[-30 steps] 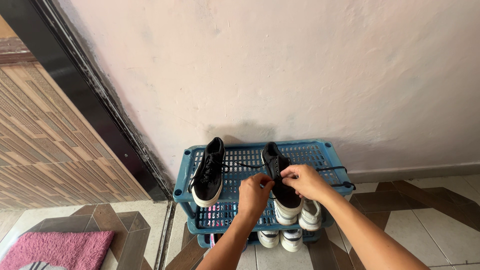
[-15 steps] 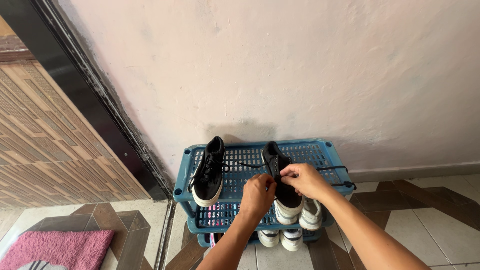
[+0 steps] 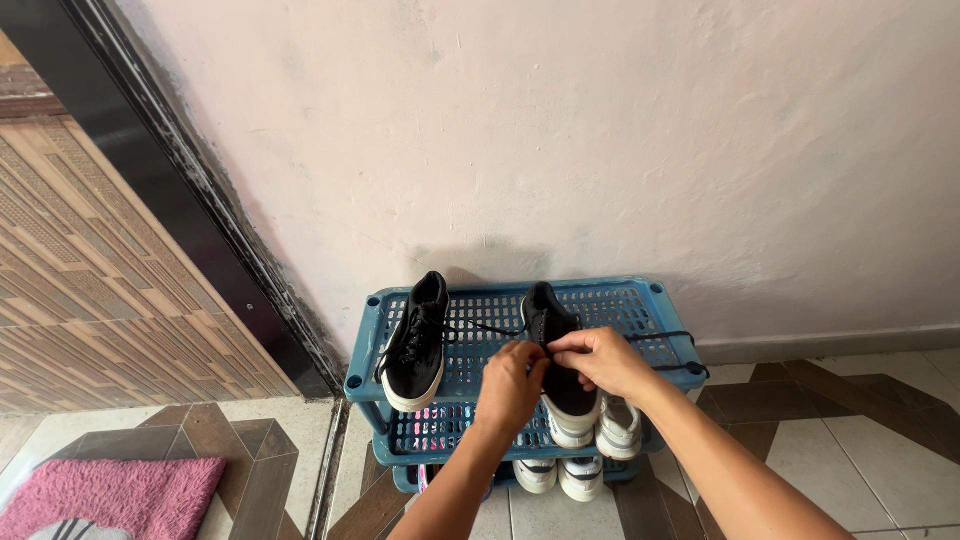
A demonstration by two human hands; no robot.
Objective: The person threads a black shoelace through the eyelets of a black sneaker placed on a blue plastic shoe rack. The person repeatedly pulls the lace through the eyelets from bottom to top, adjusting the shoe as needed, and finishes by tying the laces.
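Both hands work at the black sneaker (image 3: 560,345) standing near the middle of the top shelf of the blue plastic shoe rack (image 3: 655,300). The left hand (image 3: 510,385) and right hand (image 3: 600,360) are close together over its tongue, fingertips pinched on the black lace (image 3: 495,330), which trails loose toward the second black sneaker (image 3: 415,345) by the shelf's left edge. No bow or knot shows, so the lacing looks unfinished, as far as I can tell. Another lace end lies over the right edge. White sneakers (image 3: 620,430) sit on the lower shelves.
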